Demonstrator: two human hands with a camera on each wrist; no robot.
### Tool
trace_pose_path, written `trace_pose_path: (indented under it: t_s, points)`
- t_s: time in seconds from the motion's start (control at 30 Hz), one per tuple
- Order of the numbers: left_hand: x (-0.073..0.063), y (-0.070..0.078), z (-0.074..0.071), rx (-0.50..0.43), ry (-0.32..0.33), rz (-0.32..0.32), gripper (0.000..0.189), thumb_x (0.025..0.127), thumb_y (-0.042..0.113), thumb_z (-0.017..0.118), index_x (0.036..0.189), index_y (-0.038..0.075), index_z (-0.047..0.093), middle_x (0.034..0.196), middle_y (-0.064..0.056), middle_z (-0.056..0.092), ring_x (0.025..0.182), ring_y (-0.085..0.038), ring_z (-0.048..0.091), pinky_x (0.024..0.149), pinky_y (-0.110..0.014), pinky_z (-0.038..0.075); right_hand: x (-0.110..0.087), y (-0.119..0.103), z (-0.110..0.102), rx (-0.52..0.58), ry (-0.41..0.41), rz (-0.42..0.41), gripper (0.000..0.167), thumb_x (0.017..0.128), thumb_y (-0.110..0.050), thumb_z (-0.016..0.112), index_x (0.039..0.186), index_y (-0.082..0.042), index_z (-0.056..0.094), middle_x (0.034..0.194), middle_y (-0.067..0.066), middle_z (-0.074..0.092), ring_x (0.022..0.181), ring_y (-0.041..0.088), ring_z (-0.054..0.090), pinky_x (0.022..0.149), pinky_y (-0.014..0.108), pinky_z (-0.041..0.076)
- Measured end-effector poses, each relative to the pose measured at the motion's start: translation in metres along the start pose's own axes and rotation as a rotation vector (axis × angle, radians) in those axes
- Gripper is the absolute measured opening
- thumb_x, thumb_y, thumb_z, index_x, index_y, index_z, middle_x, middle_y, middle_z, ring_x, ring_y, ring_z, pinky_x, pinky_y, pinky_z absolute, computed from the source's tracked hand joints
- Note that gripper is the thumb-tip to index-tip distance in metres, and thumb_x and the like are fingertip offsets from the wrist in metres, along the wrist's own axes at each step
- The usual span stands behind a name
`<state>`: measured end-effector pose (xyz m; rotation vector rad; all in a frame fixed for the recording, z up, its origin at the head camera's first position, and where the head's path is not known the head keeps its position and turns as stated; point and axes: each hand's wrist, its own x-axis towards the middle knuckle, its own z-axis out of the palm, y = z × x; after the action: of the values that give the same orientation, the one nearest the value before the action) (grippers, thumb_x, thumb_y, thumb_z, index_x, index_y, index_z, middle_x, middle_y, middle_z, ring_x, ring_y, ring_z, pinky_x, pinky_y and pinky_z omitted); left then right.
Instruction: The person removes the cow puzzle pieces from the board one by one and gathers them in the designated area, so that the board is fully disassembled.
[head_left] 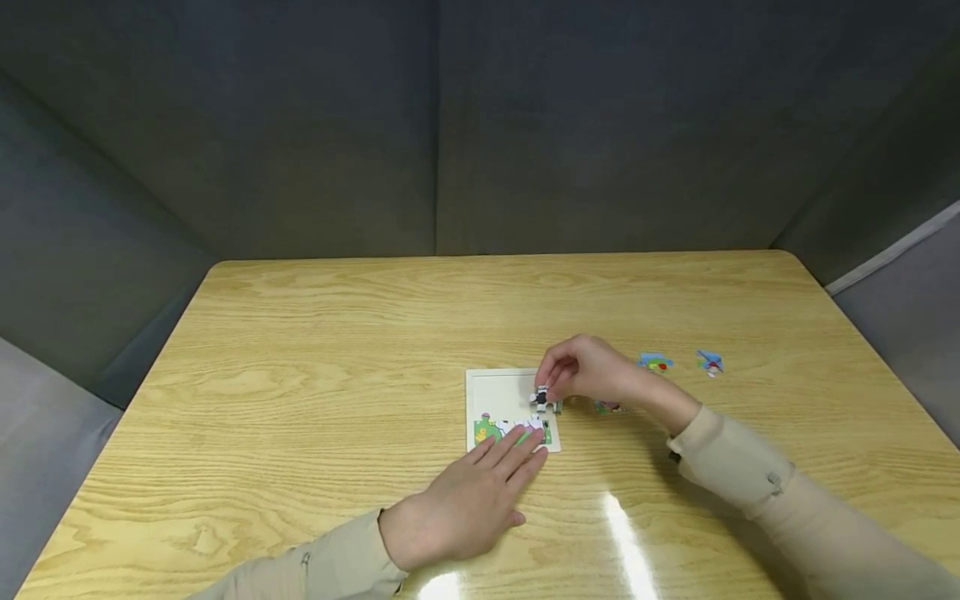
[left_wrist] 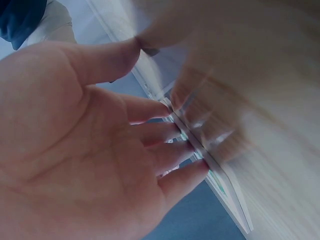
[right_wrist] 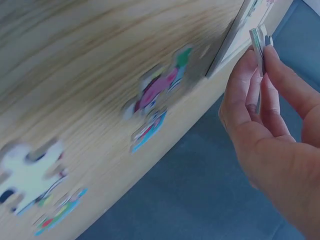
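the right hand pinches a puzzle piece over the tray, just beyond the placed pieces where the left hand rests, fingers extended.

Hands: two, comprising one left hand and one right hand. Sleeves: two, one per arm. Table: one. Tray: one, on the table. Held piece: one, in the right hand; the left hand holds none. Loose pieces: three show in the head view and four in the right wrist view; count at least four. Seated pieces: exact number not readable, as the left hand covers part of the row. Glare spots on the table: two.
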<state>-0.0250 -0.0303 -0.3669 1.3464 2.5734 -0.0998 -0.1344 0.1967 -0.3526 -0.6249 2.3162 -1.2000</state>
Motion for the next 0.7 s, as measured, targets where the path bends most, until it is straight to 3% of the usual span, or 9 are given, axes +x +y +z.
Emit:
trace_pose_path:
  t_s: [0.37, 0.7]
  points:
    - [0.000, 0.000, 0.000, -0.006, -0.003, 0.003, 0.068, 0.103, 0.040, 0.044, 0.157, 0.007, 0.019, 0.164, -0.010, 0.008, 0.149, -0.026, 0.009, 0.117, -0.040, 0.023, -0.026, 0.018, -0.027, 0.029, 0.031, 0.082, 0.009, 0.087, 0.006, 0.068, 0.096, 0.003, 0.069, 0.085, 0.011, 0.070, 0.079, 0.027, 0.069, 0.069, 0.039, 0.058]
    - [-0.001, 0.000, 0.000, -0.015, 0.011, 0.014, 0.067, 0.103, 0.038, 0.046, 0.156, 0.006, 0.021, 0.163, -0.011, 0.009, 0.149, -0.027, 0.010, 0.116, -0.041, 0.024, -0.056, 0.029, -0.054, 0.012, 0.069, 0.143, 0.013, 0.086, 0.002, 0.070, 0.098, 0.004, 0.069, 0.089, 0.011, 0.070, 0.081, 0.021, 0.067, 0.073, 0.035, 0.057]
